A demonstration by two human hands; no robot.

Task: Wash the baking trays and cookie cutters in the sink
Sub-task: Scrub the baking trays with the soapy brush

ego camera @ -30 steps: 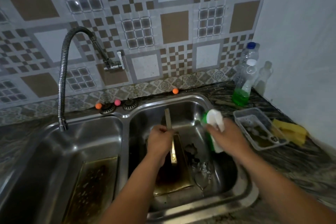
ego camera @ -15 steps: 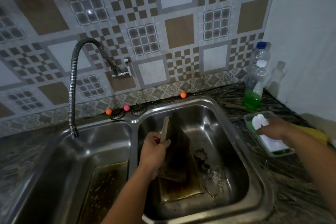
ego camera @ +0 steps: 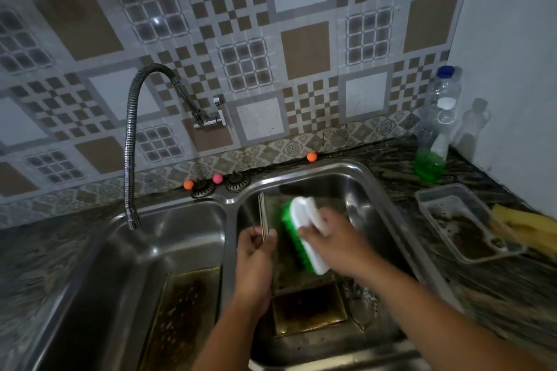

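The double sink [ego camera: 388,214] fills the lower view, its near rim cut off by the frame. In the left basin a dirty tray [ego camera: 180,316] lies flat, its near end cut off and its surface too dark to read. In the right basin I hold a second tray [ego camera: 283,268] up on edge; most of it is hidden behind my hands and the brush, and only its thin rim and a grimy patch show. Below it a third tray [ego camera: 307,307] lies flat on the basin floor, partly covered. Just right of that, some pale cutters [ego camera: 361,298] lie under my right forearm, blurred, so I cannot tell their shapes. My left hand [ego camera: 256,259] is clenched on the upright tray's left rim, thumb over the edge. My right hand [ego camera: 334,241], blurred, grips the white back of the brush [ego camera: 301,238], whose green bristles press against the tray's face just right of my left hand. On the counter to the right sits a clear tub [ego camera: 464,226], touching a yellow sponge [ego camera: 530,226], with a soap bottle [ego camera: 434,135] behind.
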